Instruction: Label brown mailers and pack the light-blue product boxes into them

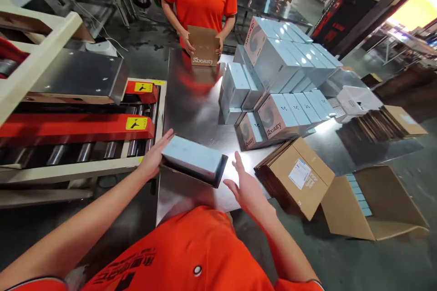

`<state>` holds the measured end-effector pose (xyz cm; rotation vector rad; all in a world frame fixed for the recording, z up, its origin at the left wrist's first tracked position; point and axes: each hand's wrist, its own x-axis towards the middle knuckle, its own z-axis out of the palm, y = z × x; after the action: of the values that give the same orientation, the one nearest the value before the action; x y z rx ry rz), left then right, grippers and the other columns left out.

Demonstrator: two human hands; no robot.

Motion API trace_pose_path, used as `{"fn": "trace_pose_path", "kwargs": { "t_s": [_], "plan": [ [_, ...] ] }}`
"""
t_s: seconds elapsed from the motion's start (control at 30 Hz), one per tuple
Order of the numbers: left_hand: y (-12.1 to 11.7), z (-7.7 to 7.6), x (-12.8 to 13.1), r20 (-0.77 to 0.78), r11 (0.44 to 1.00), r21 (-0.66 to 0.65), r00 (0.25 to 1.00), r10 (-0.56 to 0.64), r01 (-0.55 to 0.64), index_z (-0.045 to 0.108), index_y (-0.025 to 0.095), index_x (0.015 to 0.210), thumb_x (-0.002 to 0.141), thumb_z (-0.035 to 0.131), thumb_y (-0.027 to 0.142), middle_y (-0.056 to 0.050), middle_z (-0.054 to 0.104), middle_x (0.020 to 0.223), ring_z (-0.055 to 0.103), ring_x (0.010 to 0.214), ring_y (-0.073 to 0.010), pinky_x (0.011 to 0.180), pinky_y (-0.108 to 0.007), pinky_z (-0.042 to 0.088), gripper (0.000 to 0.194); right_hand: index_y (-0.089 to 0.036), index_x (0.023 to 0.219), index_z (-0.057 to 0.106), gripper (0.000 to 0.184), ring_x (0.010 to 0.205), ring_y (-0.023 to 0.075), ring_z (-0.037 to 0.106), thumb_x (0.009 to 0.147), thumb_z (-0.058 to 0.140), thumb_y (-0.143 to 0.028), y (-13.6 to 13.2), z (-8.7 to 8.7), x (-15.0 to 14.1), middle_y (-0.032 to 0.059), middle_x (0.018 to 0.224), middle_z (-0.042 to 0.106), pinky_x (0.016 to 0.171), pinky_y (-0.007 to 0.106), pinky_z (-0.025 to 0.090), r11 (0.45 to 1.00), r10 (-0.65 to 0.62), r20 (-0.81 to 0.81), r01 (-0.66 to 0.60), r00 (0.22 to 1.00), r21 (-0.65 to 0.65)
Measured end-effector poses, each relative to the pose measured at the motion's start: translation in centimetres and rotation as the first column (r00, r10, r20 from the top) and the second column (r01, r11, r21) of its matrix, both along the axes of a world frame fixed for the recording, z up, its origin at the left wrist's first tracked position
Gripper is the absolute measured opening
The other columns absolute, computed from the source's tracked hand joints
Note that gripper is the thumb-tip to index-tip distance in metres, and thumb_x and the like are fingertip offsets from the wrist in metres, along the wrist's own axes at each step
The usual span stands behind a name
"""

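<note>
A pale blue box [193, 154] lies lengthwise inside a narrow open cardboard carton [184, 174], whose dark inner wall shows at the right end. My left hand [153, 157] is against the carton's left end, with fingers along its far corner; the thumb is hidden. Beside the right end, my right hand [247, 186] is open, thumb and fingers spread, apart from the carton and holding nothing. Both hands are over the near part of the metal table [201, 120].
Across the table a co-worker holds a brown carton [204, 47]. Pale blue boxes [285, 54] are stacked on the right, beside flattened cartons [307, 173]. An open large carton [389, 200] stands lower right. A roller conveyor [85, 152] with red rails borders the left.
</note>
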<state>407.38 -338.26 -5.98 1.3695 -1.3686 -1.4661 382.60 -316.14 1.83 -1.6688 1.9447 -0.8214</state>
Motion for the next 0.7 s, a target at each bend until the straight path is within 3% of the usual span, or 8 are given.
{"fn": "trace_pose_path", "kwargs": {
  "t_s": [0.13,0.23,0.33,0.4,0.47,0.57,0.63,0.7],
  "plan": [
    [1.1,0.7,-0.8,0.166,0.958,-0.222,0.961,0.22,-0.181,0.07,0.016,0.099,0.077,0.058,0.049,-0.009,0.073,0.101,0.068,0.098,-0.0265,0.088,-0.037,0.055,0.042,-0.026,0.16,0.006,0.086,0.149,0.0285,0.03,0.094,0.059,-0.042,-2.2,-4.2,-2.8,0.0156,0.164,0.022,0.113,0.05,0.04,0.996,0.026,0.03,-0.024,0.999,-0.085],
    [3.2,1.2,-0.6,0.34,0.914,-0.35,0.937,-0.077,0.203,0.072,0.022,0.073,0.083,0.052,0.051,-0.007,0.074,0.09,0.067,0.098,-0.0274,0.095,-0.04,0.051,0.037,-0.025,0.16,0.008,0.095,0.151,0.0278,0.025,0.088,0.068,-0.041,-5.5,-7.5,-3.0,0.0174,0.164,0.02,0.116,0.051,0.036,0.995,0.035,0.045,-0.031,0.998,-0.096],
    [5.6,1.6,0.2,0.471,0.75,-0.283,0.768,-0.434,0.598,0.076,0.029,0.069,0.083,0.05,0.057,-0.004,0.076,0.107,0.058,0.123,-0.0328,0.111,-0.045,0.042,0.041,-0.022,0.154,0.033,0.081,0.147,0.0273,0.034,0.085,0.073,-0.034,-7.7,-9.3,-1.7,0.0189,0.158,0.034,0.117,0.048,0.035,0.993,0.021,-0.084,-0.031,0.996,-0.117],
    [6.4,1.7,0.8,0.537,0.702,-0.3,0.723,-0.435,0.646,0.079,0.032,0.09,0.078,0.059,0.062,-0.004,0.072,0.123,0.051,0.132,-0.0356,0.117,-0.049,0.034,0.038,-0.021,0.144,0.05,0.063,0.145,0.0281,0.037,0.086,0.072,-0.035,-8.0,-9.7,-1.2,0.0171,0.154,0.043,0.117,0.049,0.035,0.99,0.102,-0.202,-0.12,0.974,-0.08],
    [5.8,1.4,1.0,0.574,0.693,-0.404,0.755,-0.317,0.597,0.073,0.032,0.116,0.07,0.07,0.064,-0.005,0.061,0.139,0.044,0.138,-0.0388,0.122,-0.052,0.023,0.055,-0.024,0.14,0.055,0.053,0.148,0.0302,0.03,0.091,0.066,-0.04,-7.4,-9.6,-1.4,0.0131,0.155,0.043,0.117,0.056,0.031,0.977,0.208,-0.261,-0.214,0.943,0.005],
    [2.9,0.0,-0.2,0.583,0.667,-0.498,0.783,-0.215,0.554,0.063,0.032,0.131,0.062,0.078,0.065,-0.005,0.042,0.156,0.022,0.149,-0.0449,0.123,-0.06,0.011,0.078,-0.027,0.143,0.052,0.044,0.151,0.026,0.023,0.103,0.042,-0.041,-5.9,-8.5,-2.2,0.0076,0.161,0.034,0.12,0.055,0.026,0.966,0.252,-0.152,-0.239,0.956,0.1],
    [0.8,-1.2,-1.5,0.611,0.685,-0.44,0.753,-0.244,0.58,0.059,0.03,0.135,0.063,0.076,0.066,-0.007,0.035,0.16,0.016,0.15,-0.0466,0.12,-0.065,0.011,0.082,-0.025,0.142,0.054,0.05,0.152,0.0211,0.022,0.107,0.02,-0.036,-4.9,-7.4,-2.2,0.0067,0.161,0.033,0.122,0.047,0.027,0.969,0.208,-0.036,-0.202,0.977,0.14],
    [-0.7,-2.4,-2.5,0.642,0.71,-0.333,0.7,-0.312,0.621,0.055,0.03,0.139,0.067,0.071,0.069,-0.009,0.033,0.162,0.017,0.15,-0.0453,0.119,-0.066,0.012,0.084,-0.025,0.142,0.055,0.054,0.153,0.0249,0.017,0.107,0.017,-0.039,-3.9,-6.5,-1.3,0.0094,0.161,0.034,0.122,0.05,0.026,0.972,0.13,-0.017,-0.124,0.991,0.201]
  ]
}}
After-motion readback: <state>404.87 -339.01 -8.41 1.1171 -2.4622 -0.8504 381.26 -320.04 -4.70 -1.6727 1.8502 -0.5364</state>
